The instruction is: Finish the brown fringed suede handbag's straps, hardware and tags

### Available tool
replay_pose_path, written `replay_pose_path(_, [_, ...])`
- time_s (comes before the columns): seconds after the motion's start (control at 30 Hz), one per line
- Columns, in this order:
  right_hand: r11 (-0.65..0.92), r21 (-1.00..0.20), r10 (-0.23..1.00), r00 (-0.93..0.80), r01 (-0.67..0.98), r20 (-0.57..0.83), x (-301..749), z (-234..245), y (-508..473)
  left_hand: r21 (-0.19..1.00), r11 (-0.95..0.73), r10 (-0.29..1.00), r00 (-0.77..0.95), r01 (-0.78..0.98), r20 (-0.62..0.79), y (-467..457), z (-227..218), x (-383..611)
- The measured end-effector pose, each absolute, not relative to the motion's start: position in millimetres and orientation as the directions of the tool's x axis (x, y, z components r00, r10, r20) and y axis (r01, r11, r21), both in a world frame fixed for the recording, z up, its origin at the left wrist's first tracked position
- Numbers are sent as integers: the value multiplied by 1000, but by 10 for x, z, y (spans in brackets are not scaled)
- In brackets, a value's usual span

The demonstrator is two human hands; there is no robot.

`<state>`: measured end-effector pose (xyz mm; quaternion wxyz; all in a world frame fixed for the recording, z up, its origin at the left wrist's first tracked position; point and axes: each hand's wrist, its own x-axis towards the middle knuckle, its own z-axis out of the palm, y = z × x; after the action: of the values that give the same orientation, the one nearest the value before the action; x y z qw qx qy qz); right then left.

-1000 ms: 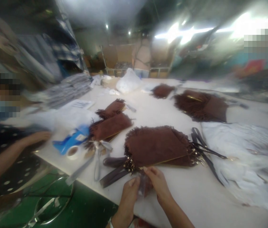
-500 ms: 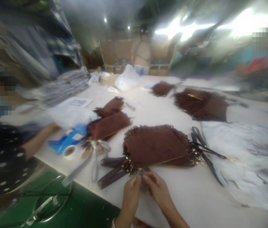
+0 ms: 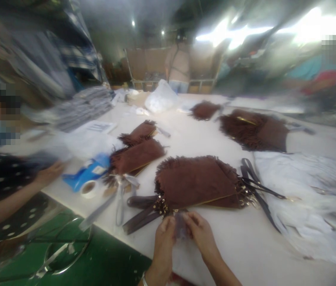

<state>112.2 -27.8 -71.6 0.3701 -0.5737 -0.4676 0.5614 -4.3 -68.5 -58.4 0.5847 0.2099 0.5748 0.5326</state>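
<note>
My left hand (image 3: 164, 240) and my right hand (image 3: 200, 233) are at the near side of the table. Thumb and fingers of each pinch a small piece of greyish see-through plastic (image 3: 181, 225), stretched between them. Just beyond lies a stack of brown fringed suede pouches (image 3: 196, 180) with yellowish zip edges. Dark brown straps (image 3: 142, 218) with gold-coloured metal clasps stick out at the stack's left. More thin dark straps (image 3: 255, 184) lie at its right. Blur hides what the plastic piece is exactly.
More brown pouches (image 3: 138, 155) lie left of centre, others (image 3: 254, 131) at the back right. A blue tape dispenser (image 3: 86, 174) and a tape roll (image 3: 88, 189) stand near a co-worker's arm (image 3: 37, 182). White plastic bags (image 3: 310, 198) cover the right side.
My hands have drawn slightly apart, and more of the plastic piece shows between them. The co-worker's arm at the left has shifted back to the left.
</note>
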Motion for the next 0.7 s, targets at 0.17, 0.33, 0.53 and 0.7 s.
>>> replay_pose_path(0.17, [-261, -953, 959, -71, 153, -274, 1122, -699, -275, 841, 324, 885, -173, -434, -431, -682, -649, -53])
replay_pose_path(0.33, [-238, -947, 965, -61, 216, -256, 1122, -672, -282, 817, 351, 859, -190, -457, -475, -693, -657, -38])
replay_pose_path(0.53, [-163, -937, 982, -44, 310, -186, 1129, -577, -264, 769, 371, 819, -206, -521, -535, -629, -663, 1])
replay_pose_path(0.7, [-87, -913, 995, -15, 398, -101, 1103, -485, -296, 750, 352, 810, -220, -560, -544, -582, -601, 43])
